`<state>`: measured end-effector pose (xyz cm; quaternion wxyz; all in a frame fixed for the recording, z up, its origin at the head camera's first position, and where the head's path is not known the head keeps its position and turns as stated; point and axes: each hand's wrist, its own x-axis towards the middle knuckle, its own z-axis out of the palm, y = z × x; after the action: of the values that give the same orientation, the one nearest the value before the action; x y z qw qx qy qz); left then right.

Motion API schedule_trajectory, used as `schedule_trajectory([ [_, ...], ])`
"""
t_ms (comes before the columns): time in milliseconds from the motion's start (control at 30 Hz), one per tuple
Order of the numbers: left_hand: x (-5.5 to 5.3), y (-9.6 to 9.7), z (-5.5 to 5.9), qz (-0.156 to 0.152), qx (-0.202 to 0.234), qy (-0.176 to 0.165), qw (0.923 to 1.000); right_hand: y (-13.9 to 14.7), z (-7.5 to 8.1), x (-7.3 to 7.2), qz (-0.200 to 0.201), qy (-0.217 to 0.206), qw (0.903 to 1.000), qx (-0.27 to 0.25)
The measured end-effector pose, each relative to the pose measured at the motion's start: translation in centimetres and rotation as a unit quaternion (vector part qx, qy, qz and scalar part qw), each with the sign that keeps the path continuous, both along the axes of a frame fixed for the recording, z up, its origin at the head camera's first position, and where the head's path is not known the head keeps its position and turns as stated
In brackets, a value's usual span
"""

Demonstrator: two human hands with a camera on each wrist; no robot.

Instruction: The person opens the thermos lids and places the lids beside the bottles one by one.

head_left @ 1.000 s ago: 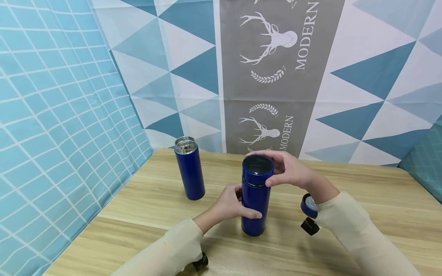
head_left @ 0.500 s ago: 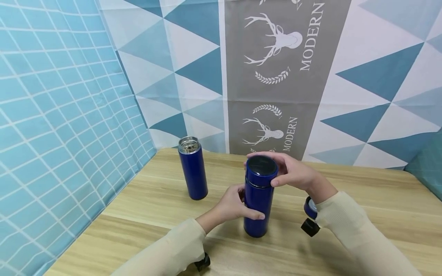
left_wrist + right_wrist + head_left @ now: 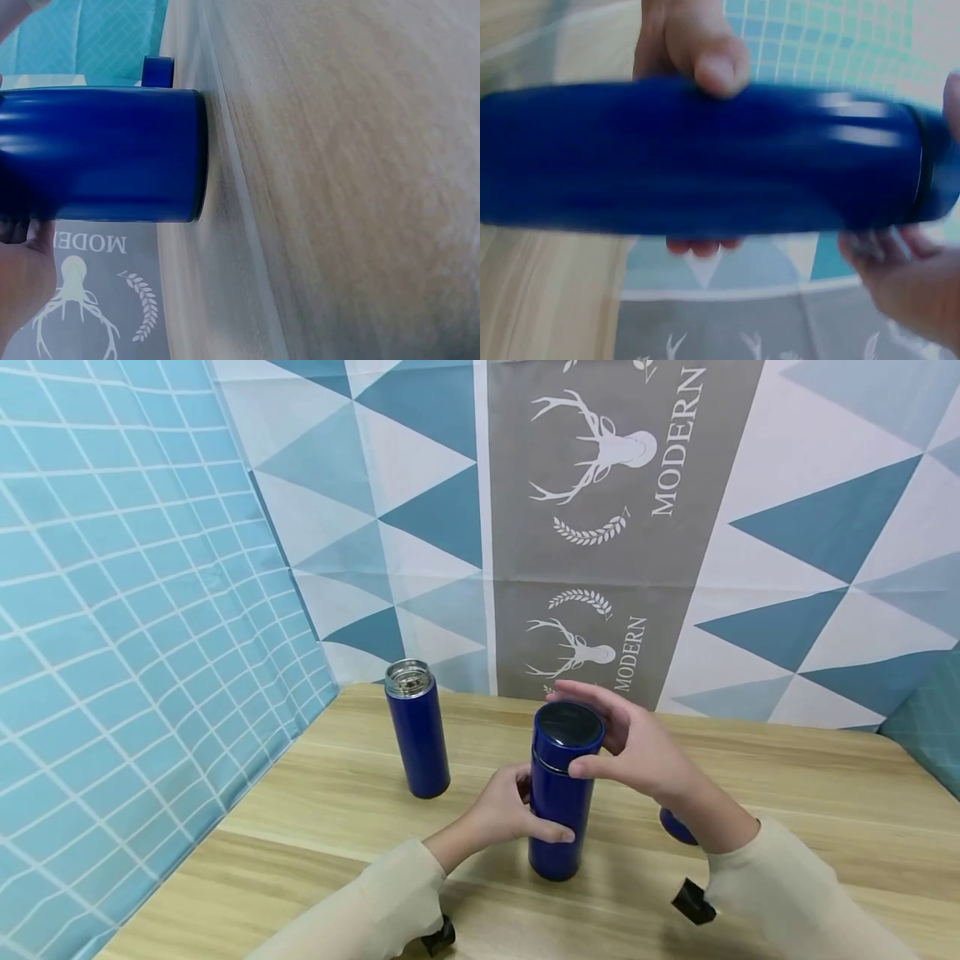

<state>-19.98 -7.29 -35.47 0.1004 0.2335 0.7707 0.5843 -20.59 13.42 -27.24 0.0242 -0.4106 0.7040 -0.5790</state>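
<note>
A dark blue thermos (image 3: pixel 561 795) with a black-topped lid (image 3: pixel 568 727) stands upright on the table in the head view. My left hand (image 3: pixel 504 803) grips the middle of its body, thumb across the front. At the top, my right hand (image 3: pixel 647 747) is curled round the lid, its thumb at the front by the silver seam and its fingers behind. The right wrist view shows both hands at the thermos (image 3: pixel 705 161), blurred. In the left wrist view, its base (image 3: pixel 150 154) meets the wooden surface.
An uncapped blue thermos (image 3: pixel 420 739) with a steel neck stands at the back left. A loose blue lid (image 3: pixel 677 827) lies at the right, partly hidden behind my right wrist. Patterned cloth (image 3: pixel 420 493) hangs behind the wooden table (image 3: pixel 300 835).
My right hand has turned about the lid: its thumb has slid left across the front, and the fingers behind have lifted a little. The left hand keeps its hold on the body.
</note>
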Motion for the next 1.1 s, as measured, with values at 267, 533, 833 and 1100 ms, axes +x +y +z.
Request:
schedule_trajectory([
  [267, -0.1, 0.1, 0.0, 0.004, -0.001, -0.002, 1.0000, -1.3, 0.8, 2.7, -0.157, -0.024, 0.9871, 0.024],
  [533, -0.1, 0.0, 0.0, 0.005, 0.001, -0.004, 1.0000, -1.1, 0.8, 2.1, -0.119, -0.022, 0.9924, 0.025],
  [833, -0.1, 0.0, -0.3, 0.003, 0.007, 0.001, 1.0000, -0.2, 0.3, 0.8, -0.044, -0.051, 0.9974, 0.025],
  [1100, 0.0, -0.1, -0.3, -0.006, 0.014, 0.012, 0.9998, 0.1, -0.2, -0.1, 0.013, -0.056, 0.9983, 0.004],
])
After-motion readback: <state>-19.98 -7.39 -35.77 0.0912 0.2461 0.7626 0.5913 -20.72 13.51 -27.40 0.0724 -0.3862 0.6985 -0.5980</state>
